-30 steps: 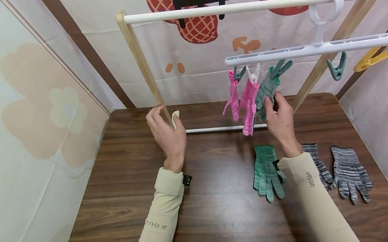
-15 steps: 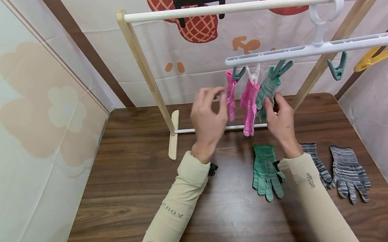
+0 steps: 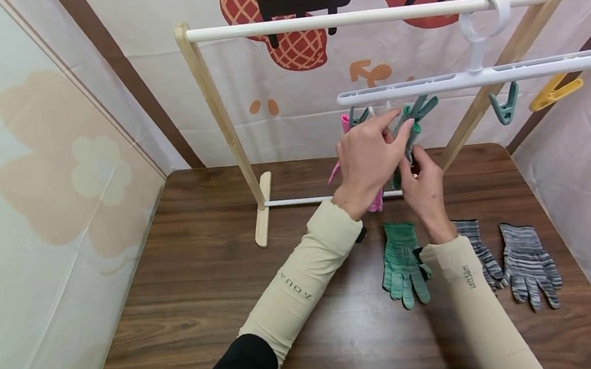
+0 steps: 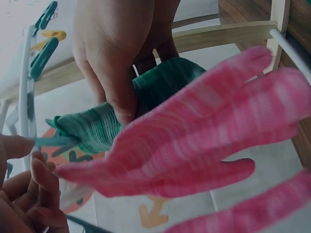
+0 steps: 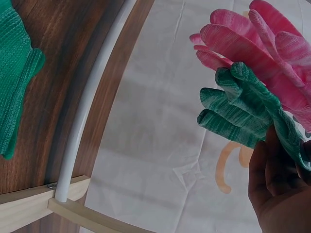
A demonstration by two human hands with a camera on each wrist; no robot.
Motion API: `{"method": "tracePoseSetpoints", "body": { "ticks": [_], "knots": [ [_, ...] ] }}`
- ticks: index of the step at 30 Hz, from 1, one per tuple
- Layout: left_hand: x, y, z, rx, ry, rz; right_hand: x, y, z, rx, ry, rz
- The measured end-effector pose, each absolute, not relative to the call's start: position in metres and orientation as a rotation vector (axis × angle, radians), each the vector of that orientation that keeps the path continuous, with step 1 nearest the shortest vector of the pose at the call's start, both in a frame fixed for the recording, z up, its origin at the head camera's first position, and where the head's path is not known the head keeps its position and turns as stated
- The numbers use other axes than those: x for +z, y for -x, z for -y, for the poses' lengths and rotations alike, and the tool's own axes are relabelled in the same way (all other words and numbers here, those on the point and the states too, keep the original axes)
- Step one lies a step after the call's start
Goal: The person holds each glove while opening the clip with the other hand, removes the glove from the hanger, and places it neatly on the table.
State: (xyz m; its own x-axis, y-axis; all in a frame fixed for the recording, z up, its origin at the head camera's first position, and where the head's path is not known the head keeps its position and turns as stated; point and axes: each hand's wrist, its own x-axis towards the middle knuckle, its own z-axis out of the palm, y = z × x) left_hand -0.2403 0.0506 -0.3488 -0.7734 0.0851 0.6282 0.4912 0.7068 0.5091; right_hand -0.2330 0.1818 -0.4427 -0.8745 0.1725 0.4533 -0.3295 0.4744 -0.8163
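My right hand pinches a hanging green glove near its middle. A dark green clothespin grips that glove's cuff below the white hanger. My left hand is raised beside the cuff, index finger stretched out and thumb apart from it. In the left wrist view, its fingertips are close to the clothespin; contact is unclear. Two pink gloves hang to the left, mostly behind my left hand in the head view. Another green glove lies on the table beneath.
The hanger hooks over the white rail of a wooden rack. A green clothespin and a yellow one hang farther right. Grey striped gloves lie on the brown table, near my right forearm.
My left hand has moved right from the rack's left leg, past the pink gloves, to the green glove's cuff. The right hand stays on the green glove.
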Motion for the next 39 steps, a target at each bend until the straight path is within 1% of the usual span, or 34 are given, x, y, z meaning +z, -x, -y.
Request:
{"method": "tracePoseSetpoints", "body": {
  "ticks": [8,17,30,39],
  "knots": [
    [-0.341,0.254,-0.068,-0.772,0.401,2.419,-0.442,0.234,-0.180,1.410,-0.158,2.223],
    [-0.341,0.267,-0.077,-0.692,0.391,2.361,-0.443,0.231,-0.181,1.399,-0.164,2.239],
    [-0.348,0.276,-0.079,-0.471,0.494,2.225,-0.442,0.226,-0.182,1.391,-0.190,2.242],
    [-0.348,0.278,-0.080,-0.545,0.522,2.247,-0.441,0.228,-0.185,1.367,-0.205,2.221]
  ]
}}
